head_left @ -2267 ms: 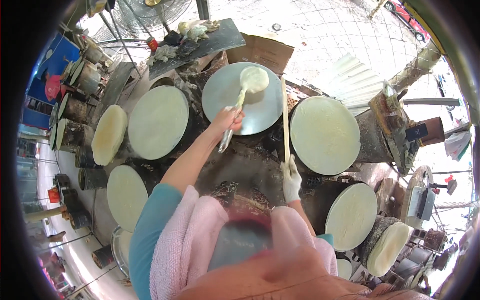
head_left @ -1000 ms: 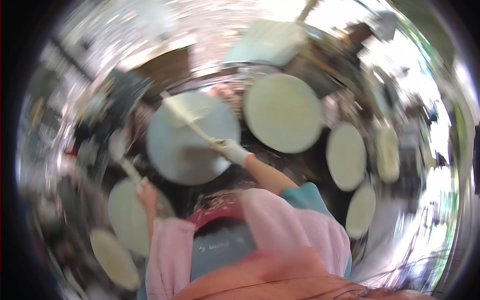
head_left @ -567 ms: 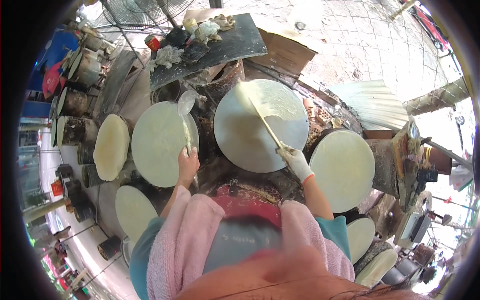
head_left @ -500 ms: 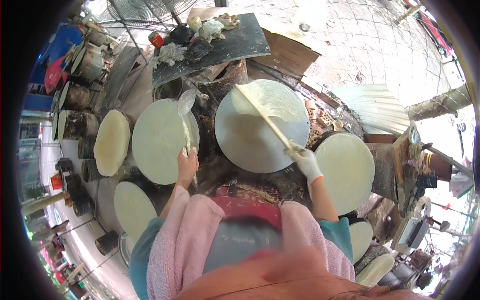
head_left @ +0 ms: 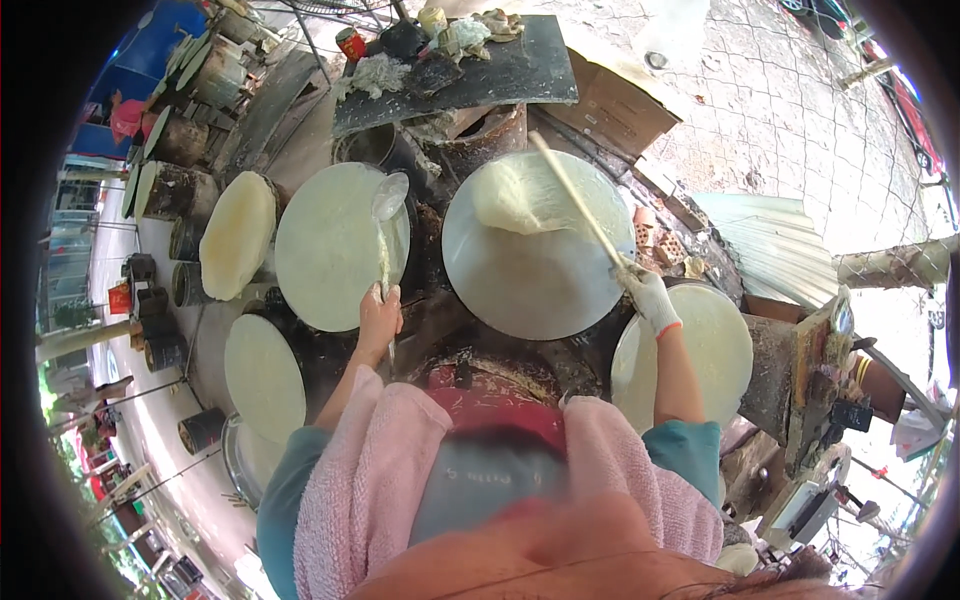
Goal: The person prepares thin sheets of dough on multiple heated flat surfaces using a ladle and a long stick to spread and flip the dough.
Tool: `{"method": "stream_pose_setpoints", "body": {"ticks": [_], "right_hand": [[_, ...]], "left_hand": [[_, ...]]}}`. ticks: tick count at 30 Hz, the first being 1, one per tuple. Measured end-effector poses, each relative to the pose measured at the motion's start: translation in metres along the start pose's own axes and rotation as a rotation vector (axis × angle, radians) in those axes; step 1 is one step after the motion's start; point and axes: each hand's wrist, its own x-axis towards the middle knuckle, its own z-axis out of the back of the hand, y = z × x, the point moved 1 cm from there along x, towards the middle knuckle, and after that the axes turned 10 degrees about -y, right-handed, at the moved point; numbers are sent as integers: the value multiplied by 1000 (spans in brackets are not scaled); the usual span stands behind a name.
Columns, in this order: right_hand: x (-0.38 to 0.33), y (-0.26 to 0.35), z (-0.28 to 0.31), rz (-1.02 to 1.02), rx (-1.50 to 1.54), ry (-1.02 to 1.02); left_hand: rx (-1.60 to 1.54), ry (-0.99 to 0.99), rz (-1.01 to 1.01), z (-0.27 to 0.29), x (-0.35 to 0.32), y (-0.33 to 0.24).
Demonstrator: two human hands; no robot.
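Observation:
My bare left hand is closed around the batter-smeared handle of a ladle. Its metal bowl hangs over the right part of a round pan coated with a pale layer. On my right hand is a white glove with an orange cuff, and its fingers grip a long wooden stick. That stick slants over the far right part of the middle round griddle. Pale, wet batter lies in a folded patch on the griddle's far side, left of the stick.
Another pale-coated round pan lies under my right forearm. To the left are a yellowish disc and a further coated round. Beyond the griddles stands a dark board with rags and a red can. Bricks and corrugated sheet lie right.
My right hand and the stick have moved right across the middle griddle. The batter there has gone from a wide smear to a smaller, bunched patch. The left hand keeps its hold on the ladle.

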Motion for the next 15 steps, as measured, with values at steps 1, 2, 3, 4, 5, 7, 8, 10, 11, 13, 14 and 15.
{"method": "stream_pose_setpoints", "body": {"ticks": [1, 2, 3, 4, 5, 7, 8, 10, 11, 13, 14, 15], "right_hand": [[7, -2, 4, -22, -185, 80], [-2, 15, -7, -73, -236, 166], [-17, 32, -18, -125, -287, 247], [-24, 27, -20, -135, -225, 257], [-31, 23, -22, -99, -186, 246], [-32, 27, -8, -139, -205, 251], [-10, 1, 7, -94, -26, 183], [7, 19, 11, 110, -218, 101], [13, 30, 6, 141, -230, 40], [10, 60, -7, -46, -492, 240], [7, 58, -9, -48, -495, 238], [0, 52, -11, 4, -460, 311]], "left_hand": [[-21, -4, 5, -2, -1, 1], [-38, -21, 17, 1, -3, 5], [-37, -31, 24, 3, -4, 7], [-13, -21, 21, 4, -5, 8], [6, -21, 19, 5, -6, 10], [26, -37, 21, 9, -4, 20], [54, -23, 5, 7, -1, 20], [121, -11, -11, 7, 6, 20], [181, 6, -34, 5, 12, 18], [295, -46, -151, 4, 32, 45], [401, -75, -266, -2, 36, 42], [398, -72, -265, -7, 40, 39]]}}
